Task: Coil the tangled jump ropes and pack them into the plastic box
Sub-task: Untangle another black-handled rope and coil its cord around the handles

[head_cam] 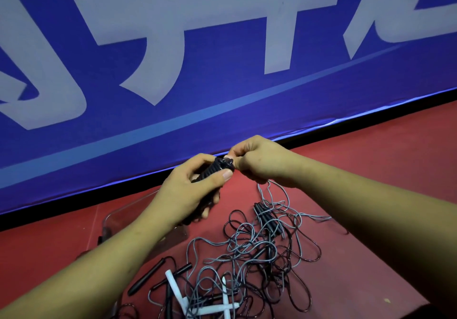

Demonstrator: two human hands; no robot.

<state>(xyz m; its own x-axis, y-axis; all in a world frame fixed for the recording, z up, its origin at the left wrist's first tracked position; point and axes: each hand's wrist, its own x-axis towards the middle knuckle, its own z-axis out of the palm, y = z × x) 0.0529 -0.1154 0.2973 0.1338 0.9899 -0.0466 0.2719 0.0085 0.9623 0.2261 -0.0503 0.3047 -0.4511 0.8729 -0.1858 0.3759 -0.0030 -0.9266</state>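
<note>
Evidently one rope was nearly coiled: the left grip (188,190) clasped the bundle (214,168) above the floor (371,170), the right grip (257,160) pinching its end (tucking, probably); next, the box (108,222) near the floor's far edge.

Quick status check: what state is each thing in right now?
coiled black rope: wound tight, held off the floor.
left hand: grips the coil's middle.
right hand: pinches its top end.
rope pile: tangled, on the floor.
plastic box: on the floor, partly hidden.
</note>
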